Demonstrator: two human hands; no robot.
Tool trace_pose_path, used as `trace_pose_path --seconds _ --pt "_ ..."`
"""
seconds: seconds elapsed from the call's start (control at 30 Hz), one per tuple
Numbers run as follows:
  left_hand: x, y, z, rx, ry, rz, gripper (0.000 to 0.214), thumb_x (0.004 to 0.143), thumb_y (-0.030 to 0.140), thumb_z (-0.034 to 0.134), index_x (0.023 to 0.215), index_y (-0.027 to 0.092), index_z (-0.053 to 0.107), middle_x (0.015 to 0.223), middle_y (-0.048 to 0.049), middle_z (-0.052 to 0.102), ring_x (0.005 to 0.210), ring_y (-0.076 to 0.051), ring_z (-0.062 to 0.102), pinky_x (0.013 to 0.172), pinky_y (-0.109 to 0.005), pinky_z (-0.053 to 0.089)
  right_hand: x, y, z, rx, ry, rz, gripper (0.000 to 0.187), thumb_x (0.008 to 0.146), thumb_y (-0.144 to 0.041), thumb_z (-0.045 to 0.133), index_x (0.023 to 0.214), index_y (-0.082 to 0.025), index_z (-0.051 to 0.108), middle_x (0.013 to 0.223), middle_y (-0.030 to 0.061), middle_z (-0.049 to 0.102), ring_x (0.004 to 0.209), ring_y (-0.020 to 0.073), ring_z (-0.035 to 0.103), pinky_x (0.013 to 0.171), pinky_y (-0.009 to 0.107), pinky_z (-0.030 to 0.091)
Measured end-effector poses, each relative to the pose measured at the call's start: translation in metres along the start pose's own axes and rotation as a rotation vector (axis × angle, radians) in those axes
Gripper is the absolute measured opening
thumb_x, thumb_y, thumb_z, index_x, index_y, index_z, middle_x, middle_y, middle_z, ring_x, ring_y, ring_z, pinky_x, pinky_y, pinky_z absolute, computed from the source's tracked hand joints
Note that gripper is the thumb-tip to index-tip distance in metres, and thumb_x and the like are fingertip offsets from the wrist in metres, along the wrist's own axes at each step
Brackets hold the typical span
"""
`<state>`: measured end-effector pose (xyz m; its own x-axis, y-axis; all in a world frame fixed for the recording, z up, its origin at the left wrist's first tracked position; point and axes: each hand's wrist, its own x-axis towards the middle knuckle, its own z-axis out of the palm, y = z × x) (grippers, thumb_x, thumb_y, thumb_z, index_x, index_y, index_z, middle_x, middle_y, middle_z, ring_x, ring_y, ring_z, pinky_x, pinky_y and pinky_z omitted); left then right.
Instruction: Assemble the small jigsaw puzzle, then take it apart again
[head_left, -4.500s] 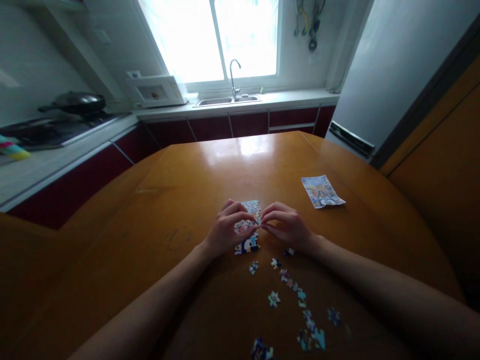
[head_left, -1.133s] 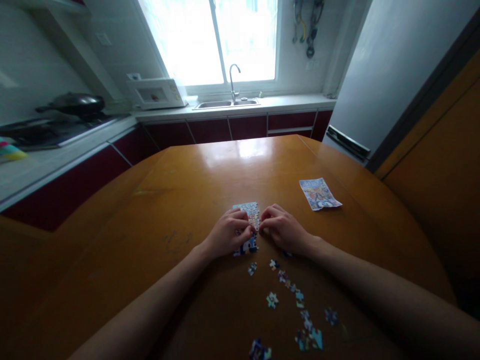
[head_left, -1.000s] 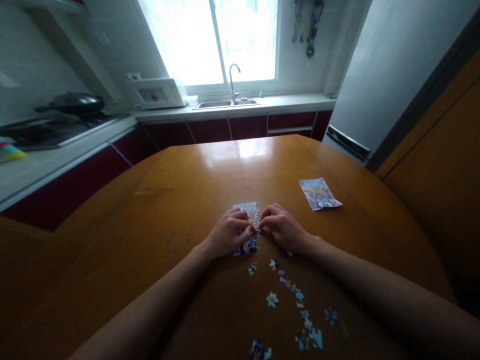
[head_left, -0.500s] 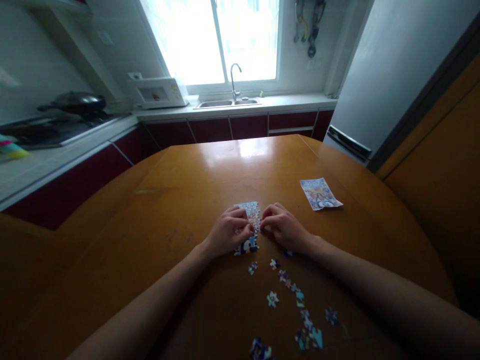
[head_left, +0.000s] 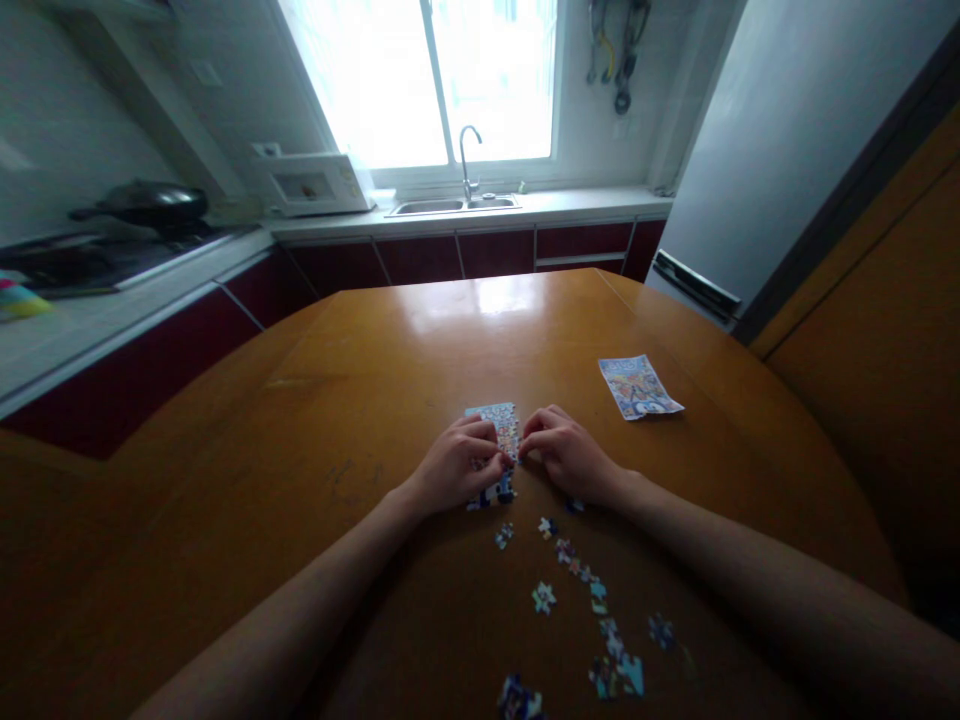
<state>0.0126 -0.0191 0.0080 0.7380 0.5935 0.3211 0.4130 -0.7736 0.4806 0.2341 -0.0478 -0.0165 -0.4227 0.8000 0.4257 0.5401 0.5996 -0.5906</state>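
A small, partly joined jigsaw puzzle (head_left: 501, 422) lies on the orange wooden table (head_left: 420, 350) in front of me. My left hand (head_left: 452, 467) rests on its left side with the fingers curled and pressed onto the pieces. My right hand (head_left: 570, 460) sits at the puzzle's right edge, fingertips pinched together against it. The two hands nearly touch over the puzzle, and whatever is between the fingertips is too small to name. Several loose puzzle pieces (head_left: 582, 590) are scattered on the table between my forearms.
A printed picture card (head_left: 638, 388) lies on the table to the right. Behind the table runs a counter with a sink and tap (head_left: 466, 190), a white microwave (head_left: 311, 184) and a wok (head_left: 154, 204) on the hob. A grey refrigerator (head_left: 780, 140) stands at right.
Both hands stay over the puzzle with only small finger shifts. The view has moved slightly; nothing else on the table has changed place.
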Motion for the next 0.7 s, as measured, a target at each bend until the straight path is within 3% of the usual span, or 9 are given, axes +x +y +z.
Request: trace_pose_path --seconds 0.27,0.5,0.7 --pt "0.0009 0.0022 -0.0003 -0.009 0.011 -0.018 0.030 0.090 0.024 0.054 0.069 0.020 0.074 0.069 -0.0032 0.057 0.076 -0.016 0.049 0.073 -0.030 0.043 0.0000 -0.0002 0.0002 0.021 0.019 0.003 0.028 0.080 0.002 0.058 0.085 -0.021 0.072 0.096 0.0054 0.064 0.097 0.0199 0.053 0.088 0.034 0.046" --pt "0.0012 0.0027 -0.0014 -0.017 0.000 -0.010 0.029 0.090 0.023 0.052 0.073 0.020 0.075 0.072 -0.0035 0.057 0.077 -0.017 0.049 0.074 -0.030 0.044 -0.0006 0.0002 0.0003 -0.003 -0.004 -0.012 0.038 0.075 0.007 0.054 0.083 -0.023 0.074 0.094 0.0038 0.063 0.096 0.0190 0.053 0.088 0.034 0.045" --pt "-0.0003 -0.0003 0.0011 -0.020 0.057 -0.026 0.027 0.088 0.021 0.053 0.074 0.020 0.075 0.072 -0.0037 0.057 0.078 -0.017 0.050 0.074 -0.031 0.045 -0.0003 -0.0001 -0.0002 0.015 -0.004 -0.001 0.034 0.078 0.004 0.055 0.081 -0.023 0.075 0.093 0.0044 0.063 0.095 0.0194 0.053 0.088 0.035 0.046"
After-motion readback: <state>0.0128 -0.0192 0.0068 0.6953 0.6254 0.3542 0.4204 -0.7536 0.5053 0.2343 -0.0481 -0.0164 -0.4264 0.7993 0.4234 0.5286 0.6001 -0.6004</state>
